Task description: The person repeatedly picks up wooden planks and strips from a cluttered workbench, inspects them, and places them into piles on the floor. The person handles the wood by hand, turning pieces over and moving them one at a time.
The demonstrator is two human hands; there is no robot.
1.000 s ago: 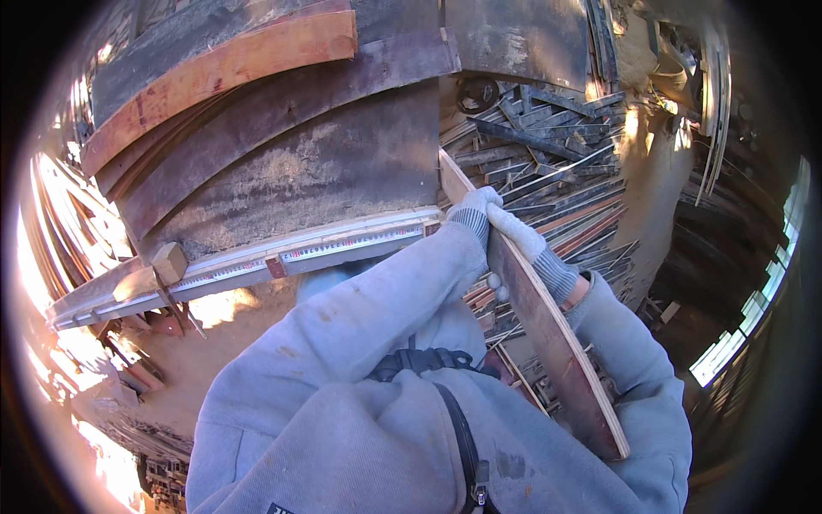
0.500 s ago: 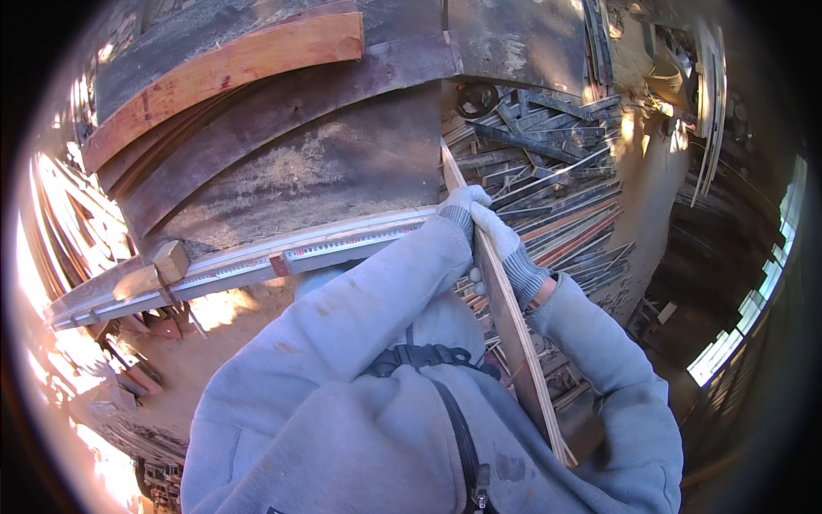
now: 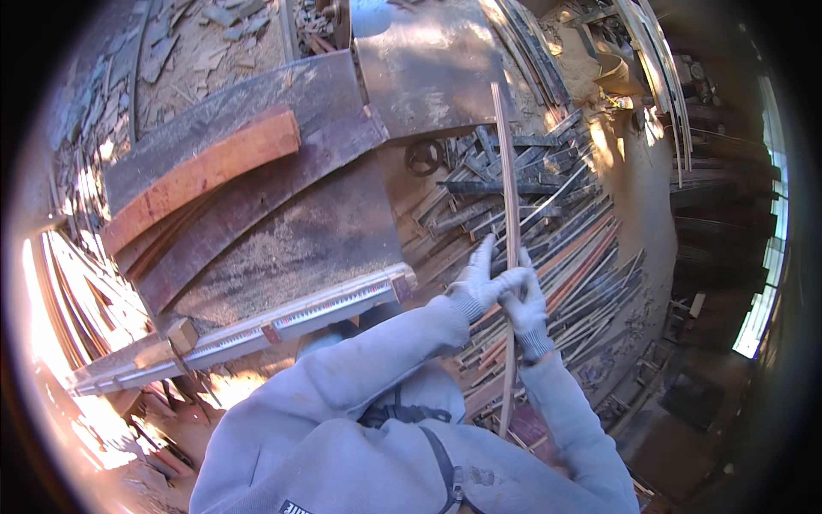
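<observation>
A long, thin wooden plank (image 3: 507, 188) stands nearly edge-on in front of me, running from beside my body out over a heap of wood strips. My left hand (image 3: 479, 281), in a whitish knit glove, is at the plank's left side; one finger points along it and another digit crosses its edge. On the right side, my gloved right hand (image 3: 527, 310) is closed round the plank, its fingers partly hidden. Left of my hands, a rail with a measuring scale (image 3: 300, 310) edges a dark, dusty worktable (image 3: 317, 223). A small wood block (image 3: 181, 334) sits at the rail's far left.
Curved boards, one orange-brown (image 3: 210, 176) and one dark (image 3: 265, 197), lie on the worktable. Loose strips (image 3: 565, 274) and dark offcuts (image 3: 514, 184) cover the ground to the right. A small handwheel (image 3: 424, 158) sits near the table's corner. Bent strips (image 3: 81, 300) are piled at left.
Both hands and the plank have swung right, away from the rail's end. The plank has turned from slanting to nearly upright in view, and the left hand's fingers have spread more.
</observation>
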